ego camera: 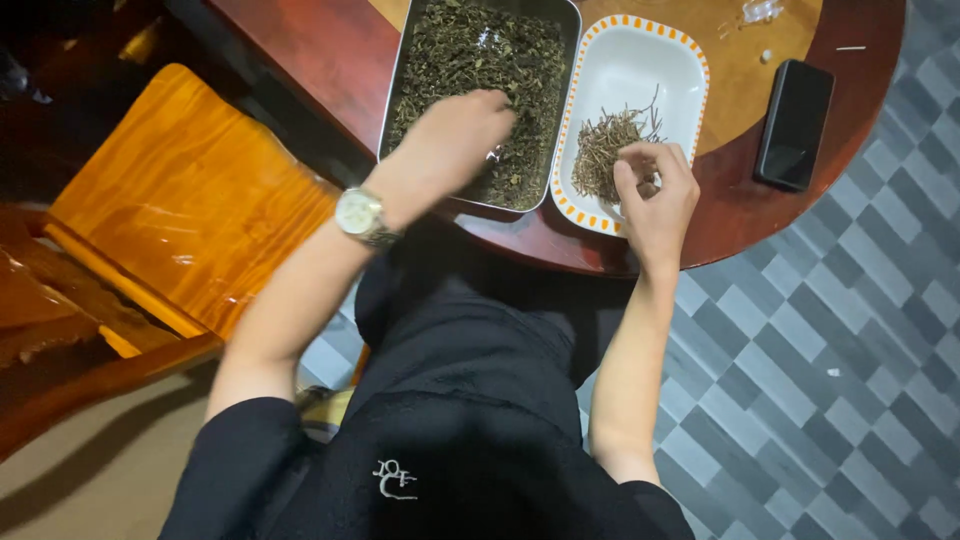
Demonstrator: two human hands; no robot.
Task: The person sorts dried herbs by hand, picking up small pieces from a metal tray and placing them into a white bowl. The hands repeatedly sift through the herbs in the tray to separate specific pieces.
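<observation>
A metal tray (396, 95) full of dark dried leaves (470, 60) sits on a round reddish wooden table (320, 50). My left hand (450, 135), with a wristwatch (360, 215) on the wrist, reaches into the leaves, fingers curled down into them. Right of the tray stands a white dish (640, 60) with an orange patterned rim, holding a small pile of pale dried stems (600, 150). My right hand (655, 195) hovers over the dish's near edge, fingertips pinched together beside the stems; what it pinches is too small to tell.
A black phone (793, 122) lies face up on the table's right side. A wooden chair (180, 190) stands to the left. Grey chequered floor tiles (830, 350) spread to the right. My lap in black clothing fills the bottom centre.
</observation>
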